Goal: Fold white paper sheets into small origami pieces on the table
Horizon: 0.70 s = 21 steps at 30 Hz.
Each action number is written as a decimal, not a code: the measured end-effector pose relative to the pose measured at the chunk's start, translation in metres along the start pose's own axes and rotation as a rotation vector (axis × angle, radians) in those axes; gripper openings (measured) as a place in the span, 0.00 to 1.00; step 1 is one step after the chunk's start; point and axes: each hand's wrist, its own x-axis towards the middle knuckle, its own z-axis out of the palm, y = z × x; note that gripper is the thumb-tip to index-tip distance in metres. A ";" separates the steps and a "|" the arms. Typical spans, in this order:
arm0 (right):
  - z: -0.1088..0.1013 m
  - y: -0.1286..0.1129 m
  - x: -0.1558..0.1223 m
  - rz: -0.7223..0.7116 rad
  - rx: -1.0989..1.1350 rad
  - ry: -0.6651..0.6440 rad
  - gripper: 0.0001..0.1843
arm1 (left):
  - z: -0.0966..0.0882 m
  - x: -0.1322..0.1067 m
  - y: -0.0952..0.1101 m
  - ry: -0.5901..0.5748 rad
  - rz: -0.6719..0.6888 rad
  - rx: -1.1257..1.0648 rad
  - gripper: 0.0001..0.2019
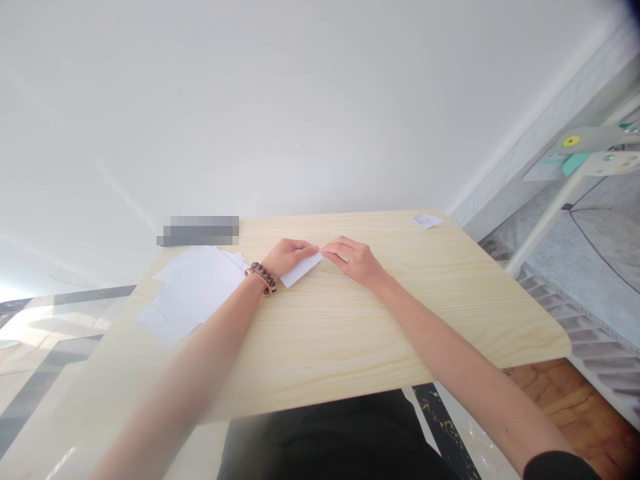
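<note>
1. I watch the small, flat, narrow piece of white paper (301,268) first: it looks thin, so I judge that a tug from both sides at once could tear or crease its far-right tip, where the fingertips meet.
2. It also slants across the work, and little of it is pinned. If the grip nearest its middle loosens, I expect the near end could swing or slip out of line.
3. The paper lies between the hands, over the middle of the table, mostly beneath and just beside the left hand; its far-right tip reaches the right fingertips.
4. I see the left hand (290,255) grasping the paper along its far edge, thumb stretched toward the tip. The right hand (356,259) is pinched at that tip, thumb and fingers brought together.
5. Left of these, a loose pile of white paper sheets (195,283) lies near the wrist with the dark-beaded bracelet (264,276); I judge a careless sweep of that forearm could scatter it.
6. Farther out, a small white paper scrap (427,221) rests near the far-right corner of the pale wood-grain table (320,353), well apart from both hands.
</note>
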 end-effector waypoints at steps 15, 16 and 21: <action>-0.003 0.002 -0.002 0.349 0.104 -0.060 0.14 | 0.003 0.001 -0.003 0.042 0.134 0.168 0.20; -0.003 0.003 -0.002 0.365 0.109 -0.091 0.16 | 0.004 0.000 -0.004 0.037 0.152 0.177 0.20; 0.002 0.003 -0.002 0.370 0.093 -0.161 0.18 | 0.006 -0.001 -0.004 0.001 0.185 0.230 0.20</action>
